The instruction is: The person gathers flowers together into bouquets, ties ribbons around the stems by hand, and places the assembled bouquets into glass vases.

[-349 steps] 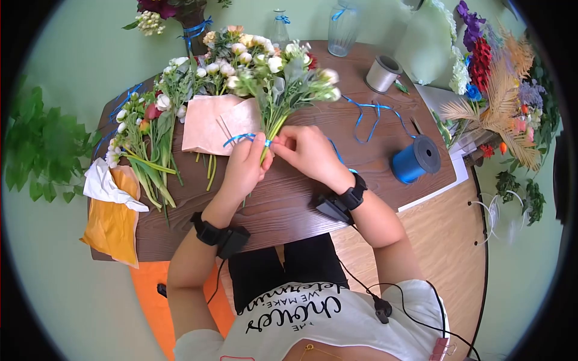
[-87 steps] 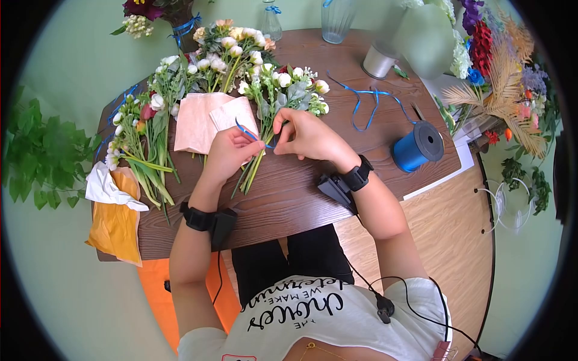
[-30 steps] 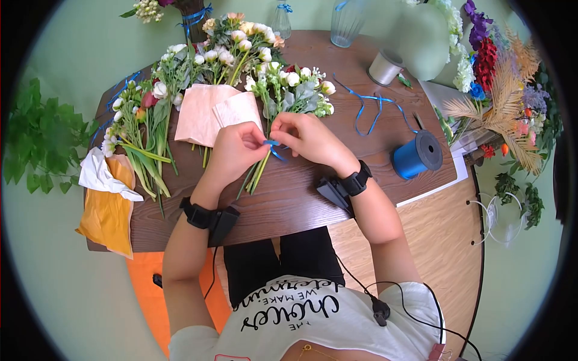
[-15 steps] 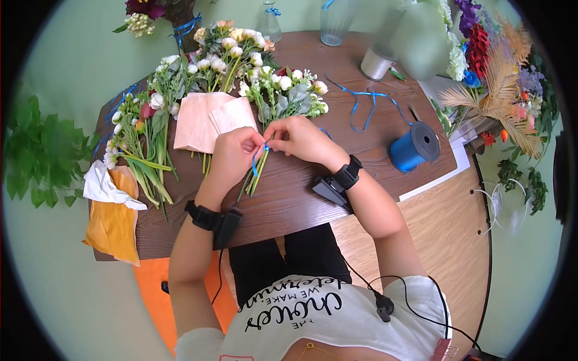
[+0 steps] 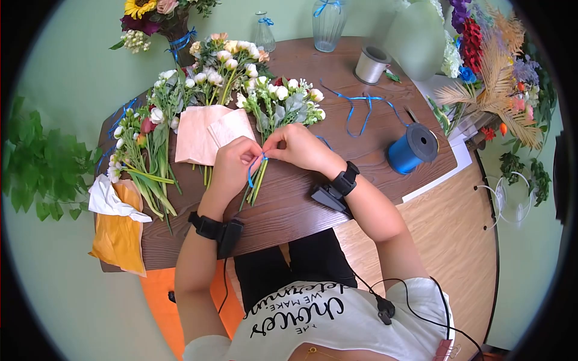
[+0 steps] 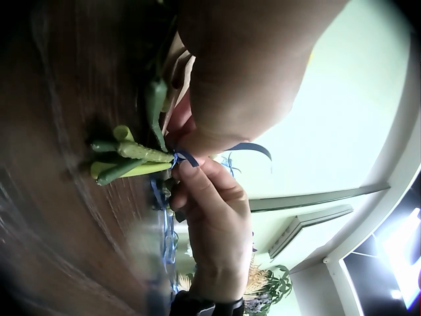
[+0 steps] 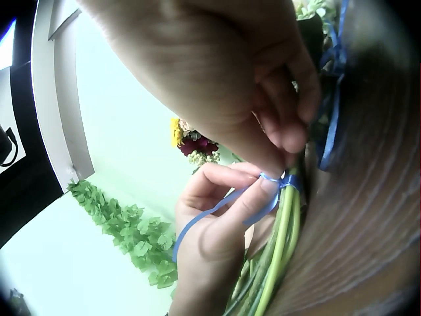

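A bouquet of white flowers (image 5: 283, 107) lies on the table with its green stems (image 5: 257, 186) towards the person. Blue ribbon (image 7: 289, 182) is wound round those stems, and a loose ribbon tail (image 5: 250, 175) hangs beside them. My left hand (image 5: 232, 168) pinches the ribbon between thumb and forefinger at the left of the stems, as the right wrist view shows. From the other side my right hand (image 5: 299, 148) pinches ribbon at the knot with thumb and forefinger. The cut stem ends (image 6: 118, 158) show in the left wrist view. Fingers partly hide the knot.
Pink wrapping paper (image 5: 195, 135) and more flower bunches (image 5: 150, 138) lie left of the hands. A blue ribbon spool (image 5: 412, 149) and a loose ribbon (image 5: 361, 114) are on the right. A white spool (image 5: 371, 65) and glass vases (image 5: 328, 30) stand behind. An orange-yellow packet (image 5: 117, 231) overhangs the left edge.
The bouquet, held raised in my left hand at first, now lies on the table. My hands, apart 2.9 s ago, have come together at the ribbon on the stems.
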`<state>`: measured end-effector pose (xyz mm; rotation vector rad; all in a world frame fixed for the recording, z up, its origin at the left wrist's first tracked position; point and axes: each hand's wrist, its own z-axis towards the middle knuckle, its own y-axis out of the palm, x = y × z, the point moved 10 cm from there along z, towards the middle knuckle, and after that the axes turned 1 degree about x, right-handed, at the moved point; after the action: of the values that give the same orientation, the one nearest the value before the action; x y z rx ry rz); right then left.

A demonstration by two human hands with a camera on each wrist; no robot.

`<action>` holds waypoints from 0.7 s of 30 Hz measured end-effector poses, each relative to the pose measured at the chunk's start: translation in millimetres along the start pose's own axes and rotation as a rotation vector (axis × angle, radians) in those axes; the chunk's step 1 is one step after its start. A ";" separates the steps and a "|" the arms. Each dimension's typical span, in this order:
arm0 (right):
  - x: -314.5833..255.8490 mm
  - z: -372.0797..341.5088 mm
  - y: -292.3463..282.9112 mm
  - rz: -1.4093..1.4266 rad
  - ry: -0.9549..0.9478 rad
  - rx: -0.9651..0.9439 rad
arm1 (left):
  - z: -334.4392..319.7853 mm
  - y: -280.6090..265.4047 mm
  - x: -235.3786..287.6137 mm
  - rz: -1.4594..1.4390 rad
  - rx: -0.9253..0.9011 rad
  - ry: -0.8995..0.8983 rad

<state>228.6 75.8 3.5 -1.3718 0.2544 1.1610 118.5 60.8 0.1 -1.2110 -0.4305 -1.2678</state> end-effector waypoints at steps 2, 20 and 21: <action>-2.6 0.2 -0.8 -0.006 -0.027 0.006 | -0.5 -0.8 2.3 -0.034 0.018 0.025; -6.9 -1.1 -0.6 -0.022 -0.044 0.006 | 0.8 -1.4 11.7 0.048 -0.003 0.097; -7.7 -1.0 -0.3 -0.024 -0.059 0.004 | 0.8 -0.2 12.0 0.067 -0.013 0.097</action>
<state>225.7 71.3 9.1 -1.3318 0.1970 1.1782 122.4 55.6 10.2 -1.1600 -0.3088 -1.2677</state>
